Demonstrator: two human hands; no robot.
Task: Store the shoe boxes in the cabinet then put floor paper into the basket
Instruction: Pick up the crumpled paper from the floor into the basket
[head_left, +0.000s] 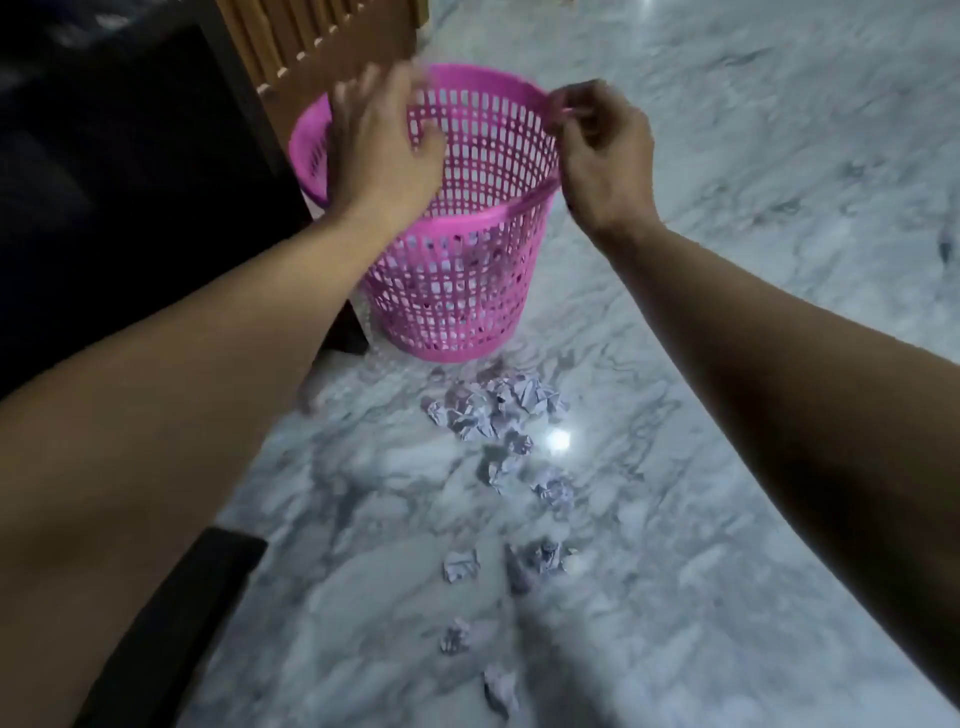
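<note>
Two pink baskets (457, 249) stand on the marble floor (753, 156), the second basket (310, 150) partly hidden behind the first. Crumpled paper scraps (493, 410) lie on the floor in front of them: one dense cluster too tangled to count, then about six separate balls trailing toward the near edge. Two hands are in view, left (382, 150) and right (602, 156).

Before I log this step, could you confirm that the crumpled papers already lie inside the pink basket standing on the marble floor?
Not quite: the head view shows the crumpled papers scattered on the marble floor in front of the pink basket, not inside it. The basket does stand on that floor.
</note>
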